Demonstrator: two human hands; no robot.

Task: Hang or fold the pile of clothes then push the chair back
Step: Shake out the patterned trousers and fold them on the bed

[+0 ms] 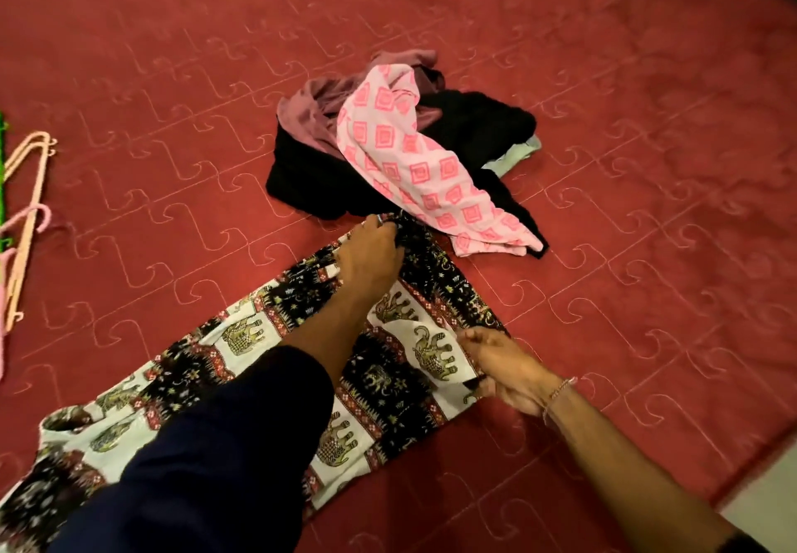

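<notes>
A black-and-white elephant-print garment [241,349] lies spread flat on the red quilted bedspread [604,142]. My left hand [373,255] grips its far top corner. My right hand [500,365] pinches its near right edge. Just beyond lies the pile of clothes [405,151]: a pink-and-white patterned piece on top of black and mauve garments, with a pale blue piece peeking out at the right. The pink piece's tail nearly touches the elephant-print garment. No chair is in view.
Several plastic hangers [26,224], peach, pink and green, lie at the left edge of the bed. The bed's right edge and a strip of pale floor [767,505] show at the lower right.
</notes>
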